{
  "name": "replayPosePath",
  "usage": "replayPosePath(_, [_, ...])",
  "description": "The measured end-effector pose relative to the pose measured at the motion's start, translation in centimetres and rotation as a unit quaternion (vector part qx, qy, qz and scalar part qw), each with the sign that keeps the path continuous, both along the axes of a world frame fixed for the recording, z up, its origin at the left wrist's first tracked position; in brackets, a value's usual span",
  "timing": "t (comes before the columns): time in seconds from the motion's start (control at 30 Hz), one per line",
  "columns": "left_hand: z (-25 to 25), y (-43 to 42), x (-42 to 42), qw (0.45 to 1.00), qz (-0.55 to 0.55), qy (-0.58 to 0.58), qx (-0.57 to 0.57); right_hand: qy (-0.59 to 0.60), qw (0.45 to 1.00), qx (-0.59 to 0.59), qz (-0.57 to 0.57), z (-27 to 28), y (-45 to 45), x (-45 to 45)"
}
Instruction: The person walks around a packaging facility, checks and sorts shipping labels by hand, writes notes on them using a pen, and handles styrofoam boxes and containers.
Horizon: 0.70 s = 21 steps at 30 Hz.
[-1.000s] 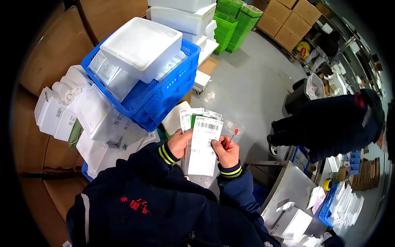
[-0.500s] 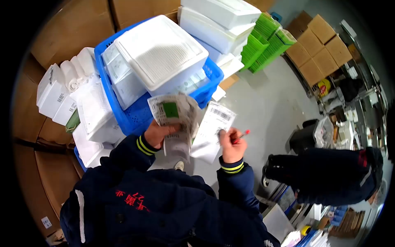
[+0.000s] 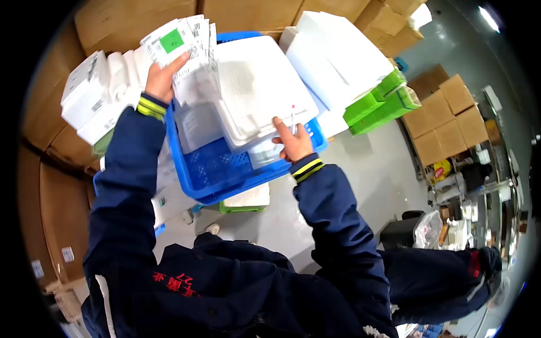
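My left hand (image 3: pixel 162 80) is closed on a fanned bunch of printed paper sheets (image 3: pixel 194 42), the front one bearing a green patch. It holds them up over the left side of the blue crate (image 3: pixel 222 194). A large white foam box (image 3: pixel 262 73) lies tilted across that crate. At the box's near right corner is my right hand (image 3: pixel 294 145), its fingers at the rim; whether they press on it I cannot tell. A slim pen (image 3: pixel 293 117) with a red tip sticks up from this hand. Wrapped packs (image 3: pixel 197 127) lie in the crate beside the box.
White foam boxes (image 3: pixel 338 59) are stacked on the right, beside green crates (image 3: pixel 383 104). More white packs (image 3: pixel 90 93) stand on the left. Cardboard boxes (image 3: pixel 248 14) line the back. At lower right another person (image 3: pixel 434 281) in dark clothes is near a black bin (image 3: pixel 400 232).
My left hand has moved up and left with the papers. My right hand, with the pen, has gone from beside the papers to the foam box's corner. The view has shifted.
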<state>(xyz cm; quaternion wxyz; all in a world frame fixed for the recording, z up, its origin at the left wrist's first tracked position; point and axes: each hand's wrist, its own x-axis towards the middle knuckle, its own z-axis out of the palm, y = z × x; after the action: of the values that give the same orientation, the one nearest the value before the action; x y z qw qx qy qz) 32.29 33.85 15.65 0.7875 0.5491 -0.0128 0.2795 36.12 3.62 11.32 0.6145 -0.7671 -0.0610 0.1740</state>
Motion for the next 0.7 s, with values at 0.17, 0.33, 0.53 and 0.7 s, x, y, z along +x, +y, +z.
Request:
replayPosePath(0.17, [-3.1, 10.4, 13.1, 0.971, -0.15, 0.118, 0.143, 0.034, 0.995, 0.021, -0.088, -2.6, 6.0, -0.6])
replayPosePath(0.33, [-7.2, 19.9, 24.4, 0.927, -0.297, 0.169, 0.154, 0.069, 0.977, 0.0, -0.203, -2.8, 10.6, 1.8])
replayPosePath(0.53, [-6.1, 18.4, 25.3, 0.913, -0.303, 0.17, 0.215, 0.02, 0.96, 0.035, -0.278, 1.2, 11.2, 1.9])
replayPosePath(0.7, [-4.9, 15.0, 22.0, 0.911, -0.247, 0.123, 0.308, -0.153, 0.928, 0.006, -0.339, 2.3, 9.8, -1.4])
